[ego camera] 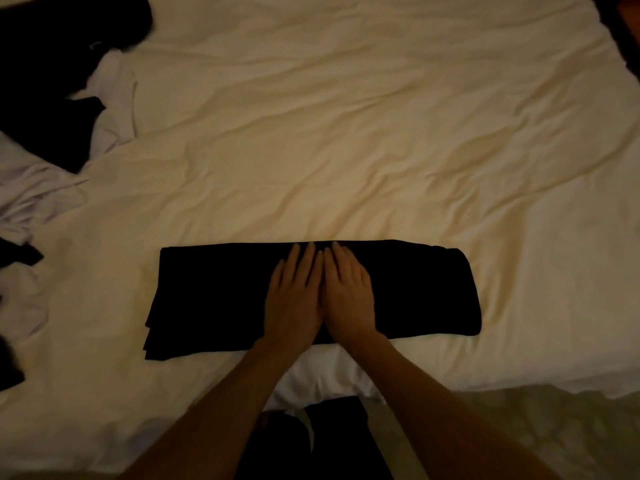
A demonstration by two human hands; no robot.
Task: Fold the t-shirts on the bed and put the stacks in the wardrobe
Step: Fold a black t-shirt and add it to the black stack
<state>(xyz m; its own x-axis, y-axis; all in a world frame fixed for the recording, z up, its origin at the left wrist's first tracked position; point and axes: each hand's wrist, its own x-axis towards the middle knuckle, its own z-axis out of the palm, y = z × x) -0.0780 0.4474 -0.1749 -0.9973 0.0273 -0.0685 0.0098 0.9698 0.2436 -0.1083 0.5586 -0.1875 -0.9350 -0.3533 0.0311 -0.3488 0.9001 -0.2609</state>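
A black t-shirt (207, 299) lies folded into a long band across the near part of the bed (346, 150). My left hand (294, 296) and my right hand (348, 292) rest flat on its middle, side by side and touching, fingers extended and pointing away from me. Neither hand grips the cloth. At the far left lies a loose pile of black t-shirts (52, 46) and white t-shirts (114, 98), unfolded. The wardrobe is out of view.
The bed's cream sheet is wrinkled and stretches far and to the right. More dark cloth (17, 254) pokes in at the left edge. The bed's near right edge drops to a pale floor (554, 427). A dark object (623, 22) sits at the top right corner.
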